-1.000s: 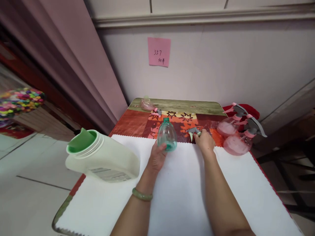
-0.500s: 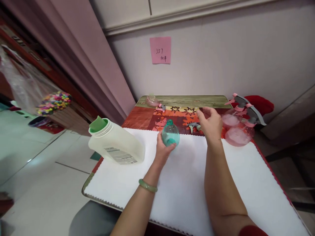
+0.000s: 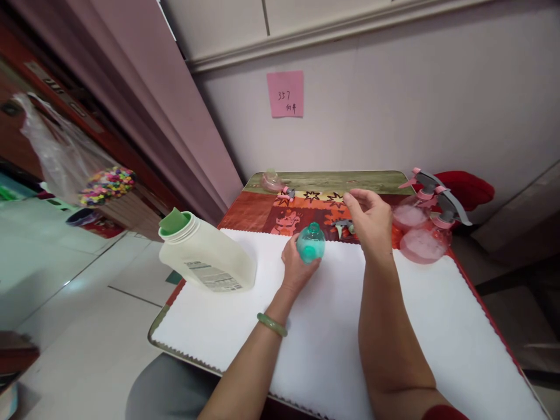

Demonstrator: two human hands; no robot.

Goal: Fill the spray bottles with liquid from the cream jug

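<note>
My left hand [image 3: 296, 267] is wrapped around a small teal plastic bottle [image 3: 311, 244], its open neck pointing away from me, over the white cloth [image 3: 332, 326]. My right hand [image 3: 371, 220] hovers open just right of the bottle, fingers spread and empty. A grey and green spray trigger head [image 3: 342, 225] lies on the patterned tablecloth right beside my right hand's fingers.
A large cream jug with a green spout [image 3: 202, 254] stands at the table's left edge. Two pink spray bottles [image 3: 419, 227] stand at the right edge. A pink bottle [image 3: 272, 181] lies at the far left corner. A pink note [image 3: 285, 94] hangs on the wall.
My right hand let go of the spray trigger head and lifted away, fingers spread. My left hand moved the teal bottle slightly to the right. The view shifted.
</note>
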